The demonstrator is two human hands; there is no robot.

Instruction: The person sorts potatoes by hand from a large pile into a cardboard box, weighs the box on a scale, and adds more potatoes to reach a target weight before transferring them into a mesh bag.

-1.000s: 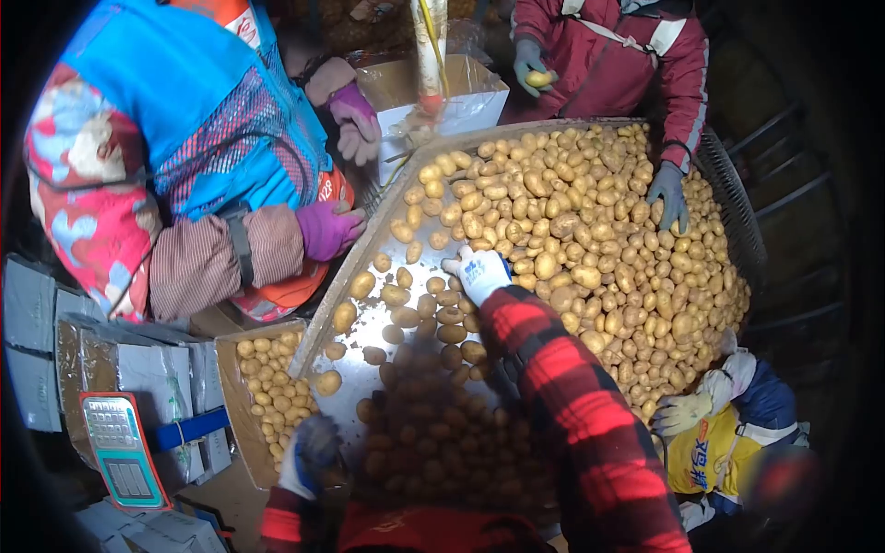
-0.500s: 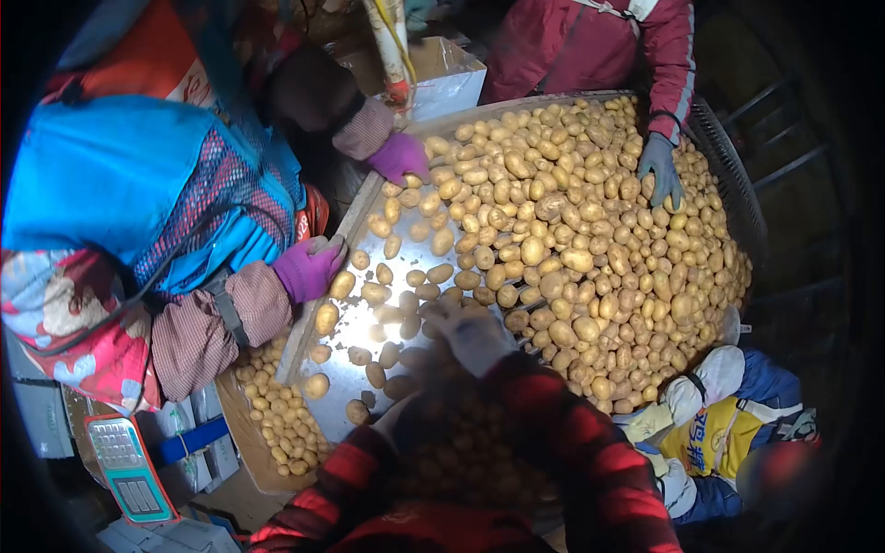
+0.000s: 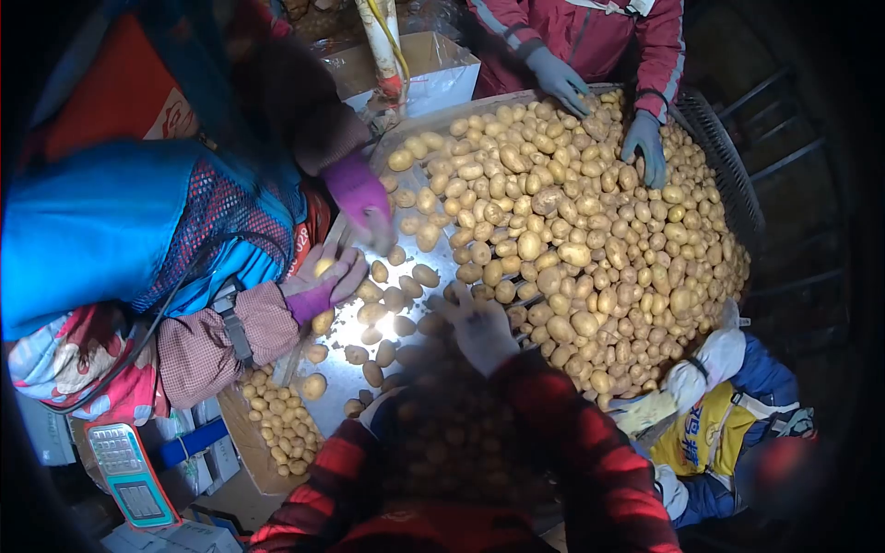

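Note:
My right hand, in a pale glove, reaches over the metal tabletop with its fingers stretched and apart. Its fingertips are at the left edge of the big potato pile, and I see nothing held in it. My left hand is low by the near edge, mostly in shadow, with its fingers hidden. Loose potatoes lie scattered on the metal between my hands and the person on the left.
A person's purple-gloved hands work at the left; one holds a potato. Grey-gloved hands touch the pile's far side. A pale-gloved hand is at right. A potato box and scale stand lower left.
Both purple-gloved hands have moved inward over the tabletop, one now with a potato. A second grey-gloved hand has appeared at the back. My right hand has shifted slightly.

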